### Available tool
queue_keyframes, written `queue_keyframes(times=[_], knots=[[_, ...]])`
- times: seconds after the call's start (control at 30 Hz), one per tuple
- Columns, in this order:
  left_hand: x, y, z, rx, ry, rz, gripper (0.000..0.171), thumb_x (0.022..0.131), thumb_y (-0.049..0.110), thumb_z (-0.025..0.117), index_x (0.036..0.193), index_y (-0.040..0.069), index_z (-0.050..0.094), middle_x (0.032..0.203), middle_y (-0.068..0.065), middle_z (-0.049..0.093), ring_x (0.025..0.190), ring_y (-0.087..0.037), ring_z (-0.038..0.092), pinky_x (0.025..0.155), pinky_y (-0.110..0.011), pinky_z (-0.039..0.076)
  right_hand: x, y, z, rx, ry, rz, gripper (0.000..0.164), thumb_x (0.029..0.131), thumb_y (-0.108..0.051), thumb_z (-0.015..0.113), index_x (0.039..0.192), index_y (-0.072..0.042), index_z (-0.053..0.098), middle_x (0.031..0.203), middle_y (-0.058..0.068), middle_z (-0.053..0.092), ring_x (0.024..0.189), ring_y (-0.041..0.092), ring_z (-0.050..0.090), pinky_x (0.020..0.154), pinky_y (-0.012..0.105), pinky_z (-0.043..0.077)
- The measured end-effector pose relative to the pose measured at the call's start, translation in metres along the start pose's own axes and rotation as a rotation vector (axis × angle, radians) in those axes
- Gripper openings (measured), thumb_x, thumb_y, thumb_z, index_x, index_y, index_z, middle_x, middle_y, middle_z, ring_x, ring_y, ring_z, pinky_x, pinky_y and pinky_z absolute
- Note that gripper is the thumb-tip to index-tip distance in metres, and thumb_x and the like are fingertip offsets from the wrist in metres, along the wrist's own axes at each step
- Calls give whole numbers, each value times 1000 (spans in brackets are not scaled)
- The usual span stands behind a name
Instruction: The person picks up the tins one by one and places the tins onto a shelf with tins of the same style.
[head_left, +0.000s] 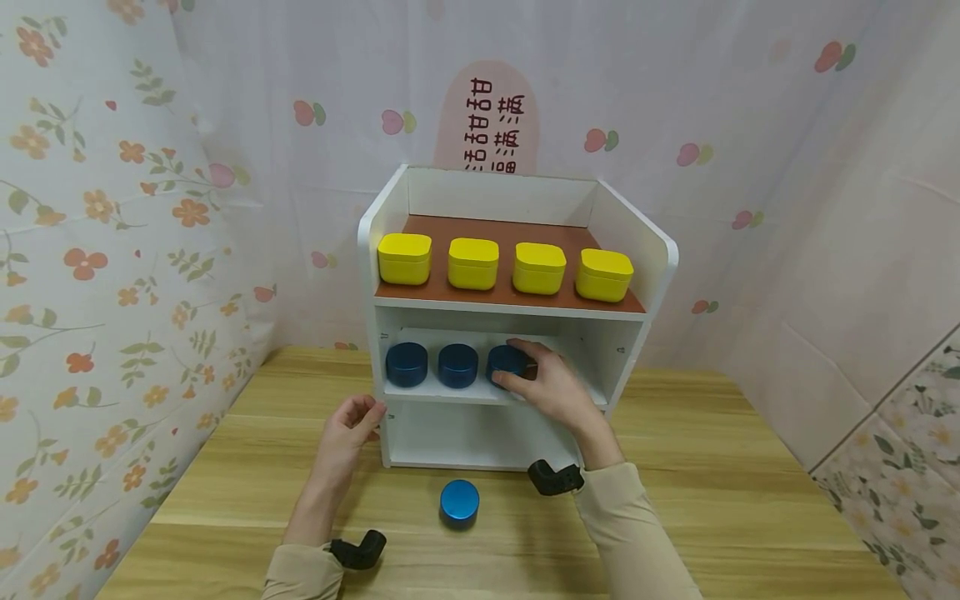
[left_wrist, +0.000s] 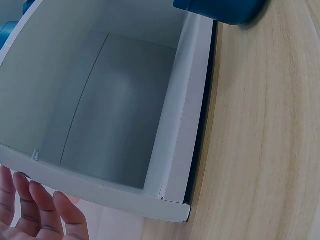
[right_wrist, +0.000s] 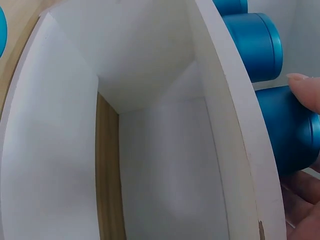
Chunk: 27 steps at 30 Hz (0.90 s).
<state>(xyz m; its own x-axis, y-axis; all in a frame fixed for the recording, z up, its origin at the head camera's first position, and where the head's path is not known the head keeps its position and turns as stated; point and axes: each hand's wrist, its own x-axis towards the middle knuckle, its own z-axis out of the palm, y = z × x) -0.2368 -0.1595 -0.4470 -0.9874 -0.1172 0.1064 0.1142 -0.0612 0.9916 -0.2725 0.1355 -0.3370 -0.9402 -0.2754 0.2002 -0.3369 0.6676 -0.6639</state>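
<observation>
On the middle shelf of a white shelf unit point(head_left: 517, 307), three round blue tins stand in a row. My right hand point(head_left: 551, 383) grips the rightmost blue tin point(head_left: 506, 363), thumb on one side and fingers on the other; the right wrist view shows this tin point(right_wrist: 290, 131) between them. The middle tin point(head_left: 457, 367) and the left tin point(head_left: 407, 365) stand beside it. My left hand point(head_left: 352, 429) is at the unit's left side panel, fingers loosely bent next to its edge point(left_wrist: 100, 192). Another blue tin point(head_left: 459, 502) stands on the table before the unit.
Several yellow square-cornered boxes point(head_left: 472, 264) stand in a row on the brown top shelf point(head_left: 495, 229). The lowest compartment point(head_left: 472, 435) shows bare white walls. The unit stands on a wood-grain table point(head_left: 690, 467), with floral curtains point(head_left: 300, 208) behind and at the left.
</observation>
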Motion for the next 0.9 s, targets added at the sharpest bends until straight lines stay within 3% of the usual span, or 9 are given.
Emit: queue_keyframes(times=[0.23, 0.53, 0.77, 0.9], knots=[[0, -1, 0, 0, 5, -2, 25, 98, 21, 62, 108, 0, 52, 96, -3, 53, 90, -16, 50, 79, -31, 47, 0, 1, 1, 19, -2, -1, 68, 88, -40, 71, 143, -8, 47, 137, 13, 52, 106, 27, 57, 91, 42, 49], [0, 0, 0, -11, 4, -8, 25, 99, 20, 61, 109, 0, 52, 97, -2, 53, 91, -14, 50, 79, -30, 47, -3, -1, 3, -21, 47, -59, 86, 85, -52, 71, 152, -15, 31, 147, 16, 41, 121, 36, 50, 99, 51, 44], [0, 0, 0, -13, 3, -6, 23, 99, 19, 61, 109, 0, 52, 97, -2, 53, 90, -14, 51, 79, -30, 46, -14, -12, 3, -71, 114, -121, 73, 90, -54, 64, 148, -17, 40, 151, 10, 37, 134, 33, 38, 107, 56, 32], [0, 0, 0, -11, 3, -3, 24, 99, 19, 61, 109, -1, 52, 97, -3, 53, 90, -15, 50, 79, -30, 47, -26, -17, 1, -32, 161, -168, 62, 92, -51, 63, 142, -17, 49, 147, 7, 42, 131, 29, 40, 105, 56, 33]])
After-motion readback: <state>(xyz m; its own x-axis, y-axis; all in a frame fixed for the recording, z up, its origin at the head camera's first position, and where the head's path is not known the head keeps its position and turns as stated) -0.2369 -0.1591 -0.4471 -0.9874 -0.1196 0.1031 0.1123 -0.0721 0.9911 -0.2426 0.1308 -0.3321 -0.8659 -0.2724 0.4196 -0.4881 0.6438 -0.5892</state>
